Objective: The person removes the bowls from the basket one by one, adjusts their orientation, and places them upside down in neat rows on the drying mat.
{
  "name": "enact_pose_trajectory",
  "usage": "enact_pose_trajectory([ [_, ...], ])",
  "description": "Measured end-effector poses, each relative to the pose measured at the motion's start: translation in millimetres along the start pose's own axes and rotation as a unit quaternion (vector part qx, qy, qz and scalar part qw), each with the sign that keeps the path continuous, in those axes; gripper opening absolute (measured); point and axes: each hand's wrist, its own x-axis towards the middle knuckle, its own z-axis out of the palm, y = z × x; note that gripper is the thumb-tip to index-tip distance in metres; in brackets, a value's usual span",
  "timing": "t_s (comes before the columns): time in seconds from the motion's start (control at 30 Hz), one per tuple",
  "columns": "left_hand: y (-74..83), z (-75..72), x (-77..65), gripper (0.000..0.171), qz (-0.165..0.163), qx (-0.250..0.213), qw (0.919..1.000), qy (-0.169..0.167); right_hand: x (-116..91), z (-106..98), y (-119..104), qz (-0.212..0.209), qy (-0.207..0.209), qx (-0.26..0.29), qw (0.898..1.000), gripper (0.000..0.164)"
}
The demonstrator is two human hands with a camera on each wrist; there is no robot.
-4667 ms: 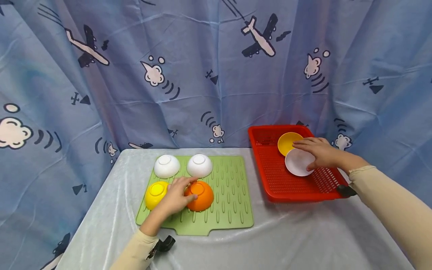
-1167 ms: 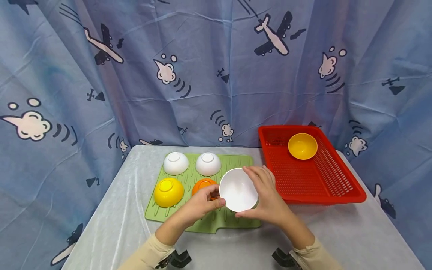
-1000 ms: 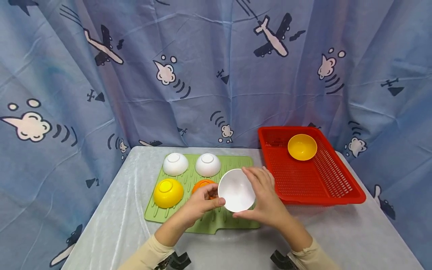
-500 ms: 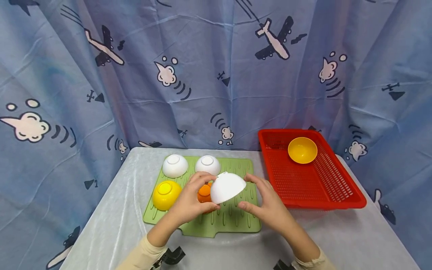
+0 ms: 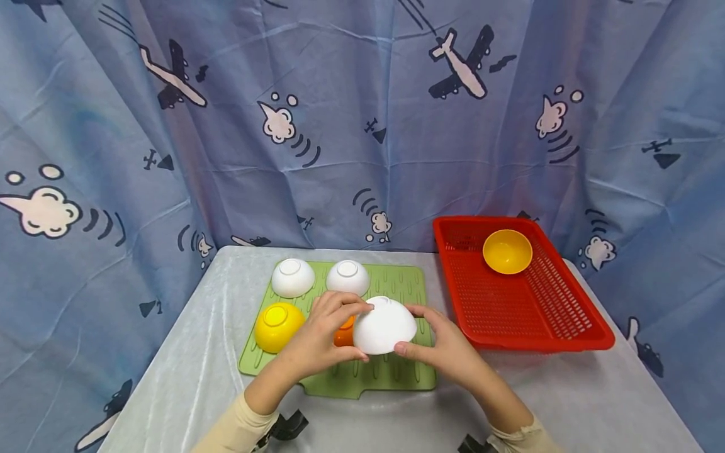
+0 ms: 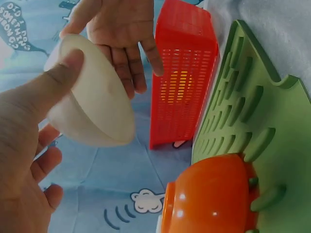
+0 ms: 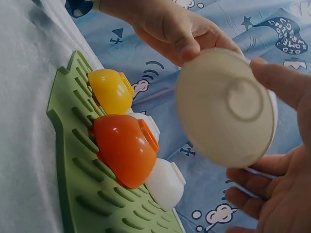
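A white bowl [image 5: 385,328] hangs in the air over the front of the green drying mat [image 5: 396,374], base tilted up in the head view. My left hand [image 5: 323,333] grips its left side, and in the left wrist view the thumb presses near the rim. My right hand [image 5: 447,343] holds the right side between thumb and fingers. Behind the left hand an orange bowl [image 5: 343,335] stands upside down on the mat, partly hidden. A yellow bowl [image 5: 279,327] and two white bowls [image 5: 292,279] [image 5: 347,277] also sit upside down there.
A red perforated basket [image 5: 523,345] stands to the right of the mat, with a yellow bowl [image 5: 507,251] upright near its back. A pale cloth covers the table [image 5: 187,352]. A blue patterned curtain [image 5: 317,126] hangs behind.
The white bowl came out of the basket to above the mat. Its opening faced up toward the head camera; now its outside does. My right hand has closed back onto its right side.
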Motion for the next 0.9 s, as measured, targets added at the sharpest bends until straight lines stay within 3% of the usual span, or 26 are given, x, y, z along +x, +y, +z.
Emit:
enact_pose_trajectory([
  [0.13, -2.5, -1.3, -1.0, 0.1, -0.046, -0.031, 0.9985, 0.003, 3, 0, 3, -0.021, -0.001, 0.039, 0.999, 0.076],
  [0.23, -6.0, -1.1, -1.7, 0.099, -0.102, -0.071, 0.9922, 0.009, 5, 4, 6, -0.04, 0.015, 0.065, 0.997, 0.076],
  [0.3, -8.8, -0.1, -2.4, 0.093, -0.146, -0.107, 0.9835, 0.005, 6, 8, 8, -0.048, 0.031, 0.08, 0.995, 0.077],
  [0.4, -12.6, 2.1, -4.3, 0.081, -0.213, -0.159, 0.9638, -0.014, 7, 16, 12, -0.048, 0.051, 0.095, 0.993, 0.078],
  [0.5, -14.7, 4.7, -6.1, 0.075, -0.252, -0.191, 0.9483, -0.031, 6, 23, 15, -0.039, 0.066, 0.117, 0.99, 0.078],
  [0.63, -16.9, 2.2, -2.1, 0.074, -0.265, -0.22, 0.9376, -0.048, 10, 27, 16, -0.026, 0.072, 0.144, 0.987, 0.082],
  [0.9, -29.9, -18.4, 39.6, 0.077, -0.244, -0.172, 0.9461, -0.126, 33, 24, 16, -0.045, 0.107, 0.121, 0.986, 0.087],
])
